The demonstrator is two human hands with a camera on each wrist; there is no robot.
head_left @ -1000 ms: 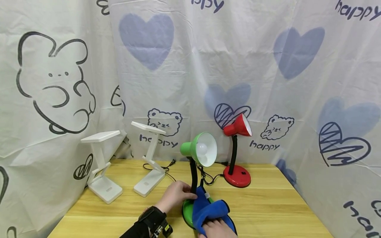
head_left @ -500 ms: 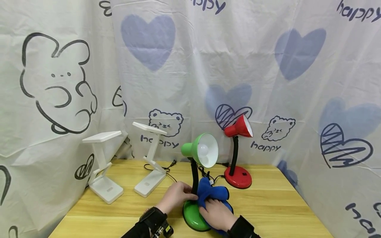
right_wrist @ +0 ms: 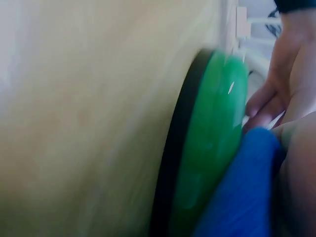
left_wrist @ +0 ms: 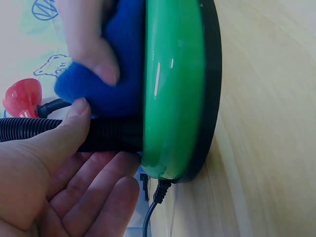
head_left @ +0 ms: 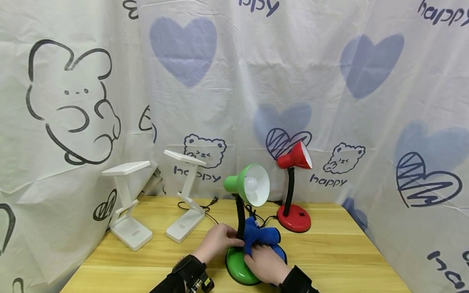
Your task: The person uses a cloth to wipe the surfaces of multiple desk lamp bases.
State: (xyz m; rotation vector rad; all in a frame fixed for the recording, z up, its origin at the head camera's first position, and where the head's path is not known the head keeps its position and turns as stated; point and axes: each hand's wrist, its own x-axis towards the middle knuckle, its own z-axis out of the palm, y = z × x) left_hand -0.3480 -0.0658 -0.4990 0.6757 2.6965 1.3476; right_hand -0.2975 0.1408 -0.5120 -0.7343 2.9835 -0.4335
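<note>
A green desk lamp (head_left: 239, 266) stands upright at the table's front middle, its white-lined shade turned to the right. My left hand (head_left: 216, 243) holds the foot of its black ribbed neck (left_wrist: 106, 134), thumb on one side and fingers on the other. My right hand (head_left: 269, 262) grips a bunched blue cloth (head_left: 266, 235) against the right side of the round base, beside the neck. In the right wrist view the cloth (right_wrist: 242, 190) lies along the base's glossy top. The cloth and the neck hide part of the base.
Behind to the right is a red desk lamp (head_left: 294, 217). Two white folding lamps (head_left: 130, 232) stand on the left. Black cords (head_left: 207, 208) lie on the wooden table (head_left: 340, 252) towards the back. A printed curtain (head_left: 234, 101) encloses the back and sides.
My right hand has moved the cloth back and to the right, uncovering the front of the green base. In the last half second it barely shifts. My left hand stays on the neck.
</note>
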